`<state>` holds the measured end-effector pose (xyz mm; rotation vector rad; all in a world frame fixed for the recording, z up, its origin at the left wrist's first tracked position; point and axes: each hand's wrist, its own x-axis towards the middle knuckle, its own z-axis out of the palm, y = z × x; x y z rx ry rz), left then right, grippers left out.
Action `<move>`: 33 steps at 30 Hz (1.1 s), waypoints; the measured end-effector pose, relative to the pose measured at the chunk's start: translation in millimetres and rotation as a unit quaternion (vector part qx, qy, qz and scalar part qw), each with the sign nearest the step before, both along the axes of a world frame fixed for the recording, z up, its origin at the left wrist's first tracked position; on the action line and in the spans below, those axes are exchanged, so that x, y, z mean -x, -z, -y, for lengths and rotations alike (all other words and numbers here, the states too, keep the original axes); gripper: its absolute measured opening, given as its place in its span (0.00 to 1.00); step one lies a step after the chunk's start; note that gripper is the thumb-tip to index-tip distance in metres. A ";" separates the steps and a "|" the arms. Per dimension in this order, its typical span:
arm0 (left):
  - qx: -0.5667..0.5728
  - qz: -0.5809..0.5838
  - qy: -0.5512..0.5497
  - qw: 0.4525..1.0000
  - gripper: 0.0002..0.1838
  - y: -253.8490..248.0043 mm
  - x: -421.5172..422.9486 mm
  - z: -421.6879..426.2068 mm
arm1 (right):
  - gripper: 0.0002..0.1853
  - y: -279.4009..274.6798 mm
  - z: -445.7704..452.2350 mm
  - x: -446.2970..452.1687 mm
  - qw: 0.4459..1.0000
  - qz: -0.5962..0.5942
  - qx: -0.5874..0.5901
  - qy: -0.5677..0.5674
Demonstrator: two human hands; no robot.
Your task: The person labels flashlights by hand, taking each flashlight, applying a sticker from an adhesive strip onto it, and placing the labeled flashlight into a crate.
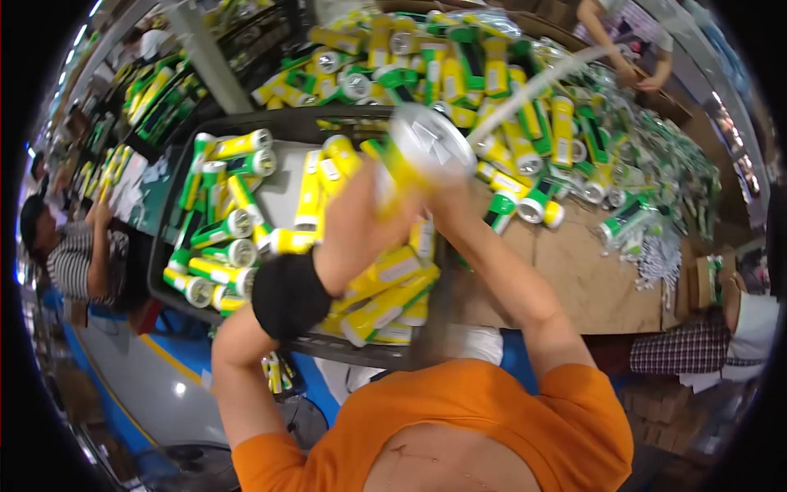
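A yellow flashlight (402, 166) with a wide clear lens end is raised above the black bin, smeared by motion. My left hand (361, 217), with a black band at the wrist, is closed around its body. Against the flashlight's lower right side is my right hand (447, 197); its fingers are blurred and partly hidden, so their grip cannot be made out. A blurred white strap (533, 90) stretches from near the lens toward the upper right. Below my hands, yellow flashlights (381, 303) lie stacked in the bin.
The black bin (164, 238) also holds green-and-yellow flashlights (238, 221) on its left side. A large pile of flashlights (459, 66) covers the back of the cardboard-topped table (582, 271). Clear plastic wrappings (689, 172) lie at right. Other people work at left (78, 254) and far right.
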<state>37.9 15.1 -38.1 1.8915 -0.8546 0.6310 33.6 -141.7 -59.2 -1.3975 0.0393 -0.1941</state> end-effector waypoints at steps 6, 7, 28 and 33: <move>0.101 -0.511 0.222 0.825 0.19 6.8 -90.8 108.7 | 0.09 11.1 117.3 86.4 0.997 -0.035 -0.019 0.072; 0.081 -0.513 0.240 0.820 0.19 7.0 -93.0 133.4 | 0.09 15.8 130.6 101.9 0.992 -0.064 -0.028 0.105; 0.037 -0.164 0.089 0.982 0.16 38.4 -162.6 122.5 | 0.10 79.9 166.3 139.2 0.987 -0.084 0.102 -0.091; -0.135 -0.116 -0.382 0.907 0.13 82.1 -169.9 -123.4 | 0.07 74.3 147.9 109.5 0.974 -0.125 0.130 -0.136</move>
